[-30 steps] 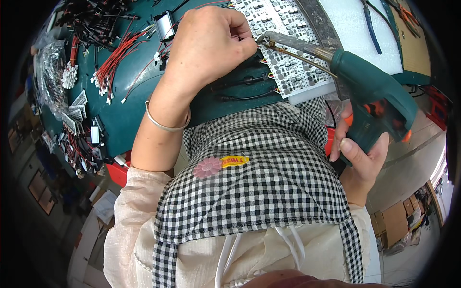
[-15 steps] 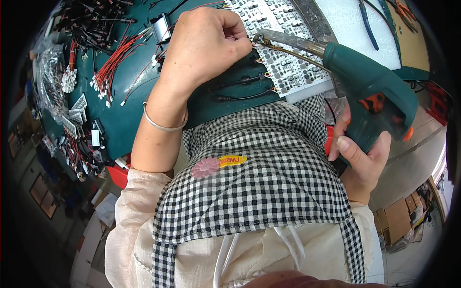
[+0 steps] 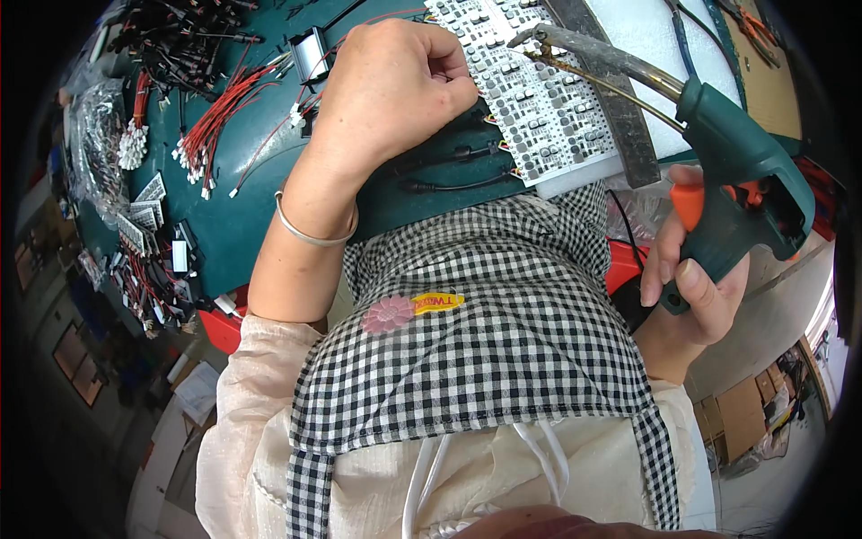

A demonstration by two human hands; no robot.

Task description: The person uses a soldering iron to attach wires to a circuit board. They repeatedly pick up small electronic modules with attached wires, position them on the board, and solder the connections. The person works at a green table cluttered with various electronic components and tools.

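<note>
My right hand (image 3: pixel 705 292) is wrapped round the handle of a green soldering gun (image 3: pixel 750 171) with an orange trigger. Its long metal tip and a thin brass-coloured tube point left, above a white sheet of circuit boards (image 3: pixel 548 103). Closed in a pinch, my left hand (image 3: pixel 386 99) is at the left edge of those boards. What its fingers hold is hidden behind them. Below that hand, black cables (image 3: pixel 458 184) with thin coloured wires run to the boards' edge. The gun's tip is apart from my left fingers.
Red wires with white plugs (image 3: pixel 215 135), a heap of black cables (image 3: pixel 184 40) and a clear plastic bag (image 3: pixel 99 148) lie on the green mat at left. A dark metal bar (image 3: pixel 620 117) crosses white foam (image 3: pixel 678 81). Orange-handled pliers (image 3: pixel 754 31) lie far right.
The soldering gun has moved right with my right hand, its tip leaving the spot beside my left fingertips. More of the orange trigger shows. My left hand has barely shifted.
</note>
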